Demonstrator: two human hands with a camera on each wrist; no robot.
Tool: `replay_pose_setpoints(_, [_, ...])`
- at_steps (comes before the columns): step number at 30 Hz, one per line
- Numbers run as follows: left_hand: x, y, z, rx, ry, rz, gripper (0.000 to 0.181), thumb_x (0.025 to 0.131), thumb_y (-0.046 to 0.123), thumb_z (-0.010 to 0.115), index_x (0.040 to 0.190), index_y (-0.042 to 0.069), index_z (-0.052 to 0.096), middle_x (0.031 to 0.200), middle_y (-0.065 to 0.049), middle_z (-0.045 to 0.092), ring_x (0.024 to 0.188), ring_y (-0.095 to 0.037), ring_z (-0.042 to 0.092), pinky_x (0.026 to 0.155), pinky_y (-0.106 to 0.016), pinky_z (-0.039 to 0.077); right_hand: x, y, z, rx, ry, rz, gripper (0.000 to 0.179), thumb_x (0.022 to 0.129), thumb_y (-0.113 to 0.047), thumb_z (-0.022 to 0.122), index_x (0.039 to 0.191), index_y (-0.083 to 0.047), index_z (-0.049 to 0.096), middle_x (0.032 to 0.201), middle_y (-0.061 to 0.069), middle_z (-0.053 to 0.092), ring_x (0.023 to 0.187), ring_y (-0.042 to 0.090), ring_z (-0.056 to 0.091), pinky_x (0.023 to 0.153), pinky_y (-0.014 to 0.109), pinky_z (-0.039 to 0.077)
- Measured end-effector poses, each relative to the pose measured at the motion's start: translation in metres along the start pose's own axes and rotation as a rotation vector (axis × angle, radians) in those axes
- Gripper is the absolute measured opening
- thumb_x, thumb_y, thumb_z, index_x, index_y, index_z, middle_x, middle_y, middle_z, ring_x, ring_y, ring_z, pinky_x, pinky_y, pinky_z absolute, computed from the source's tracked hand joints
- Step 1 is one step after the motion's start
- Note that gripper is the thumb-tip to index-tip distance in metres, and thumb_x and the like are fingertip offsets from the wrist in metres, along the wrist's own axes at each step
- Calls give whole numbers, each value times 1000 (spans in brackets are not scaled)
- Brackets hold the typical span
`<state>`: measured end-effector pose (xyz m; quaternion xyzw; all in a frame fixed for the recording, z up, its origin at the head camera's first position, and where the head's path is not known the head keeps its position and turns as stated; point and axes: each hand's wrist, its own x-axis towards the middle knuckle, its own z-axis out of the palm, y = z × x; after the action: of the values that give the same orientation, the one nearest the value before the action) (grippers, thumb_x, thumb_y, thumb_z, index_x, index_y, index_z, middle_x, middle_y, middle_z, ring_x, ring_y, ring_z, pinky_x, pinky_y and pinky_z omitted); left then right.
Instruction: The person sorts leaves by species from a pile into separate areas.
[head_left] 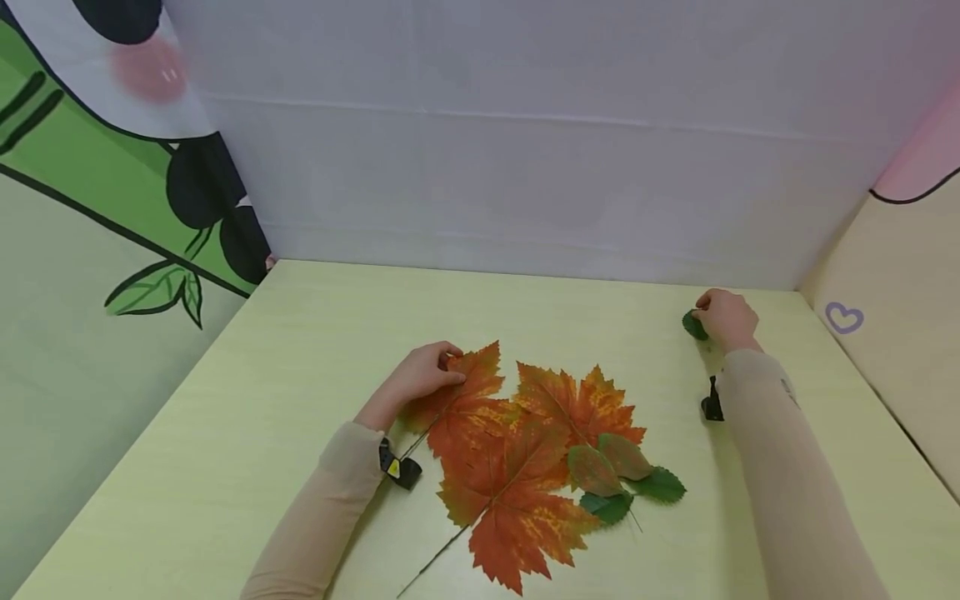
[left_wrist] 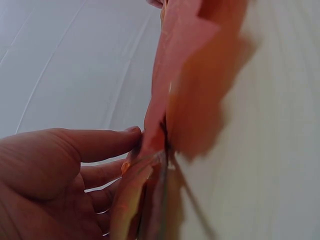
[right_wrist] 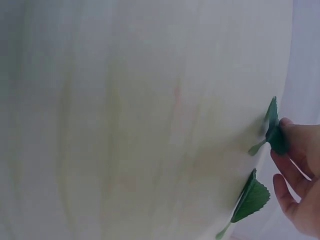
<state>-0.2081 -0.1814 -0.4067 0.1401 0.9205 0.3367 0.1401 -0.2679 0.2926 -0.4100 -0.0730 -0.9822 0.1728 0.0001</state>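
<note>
My left hand rests at the upper left maple leaf, which is orange-red with a thin stem. In the left wrist view the thumb is nearly straight and its tip touches the leaf's upper face. Two more maple leaves, a right one and a front one, overlap it. Near the far right of the table, my right hand pinches a small dark green leaf with a toothed edge between thumb and fingers. A second green leaf lies beside it in the right wrist view; the hand hides it in the head view.
A sprig of green and reddish leaves lies against the maple leaves' right side. The pale table meets a white cloth backdrop. Printed panels stand at the left and right. A small camera is strapped to the left wrist.
</note>
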Motion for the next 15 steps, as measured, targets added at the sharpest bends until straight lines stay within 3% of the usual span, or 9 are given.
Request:
replay_pose_setpoints(9, [6, 2, 0, -9, 7, -20, 42, 85, 21, 64, 122, 6, 53, 106, -11, 59, 94, -23, 55, 81, -37, 45, 16, 7, -3, 12, -20, -23, 29, 92, -21, 49, 104, 3, 57, 104, 25, 58, 92, 41, 53, 68, 48, 41])
replay_pose_setpoints(15, [0, -2, -1, -14, -5, 2, 41, 85, 21, 64, 121, 5, 54, 106, -12, 59, 93, -23, 54, 80, -37, 45, -9, 12, -13, 44, -3, -28, 32, 95, -26, 44, 106, 2, 56, 103, 24, 58, 90, 38, 54, 67, 46, 40])
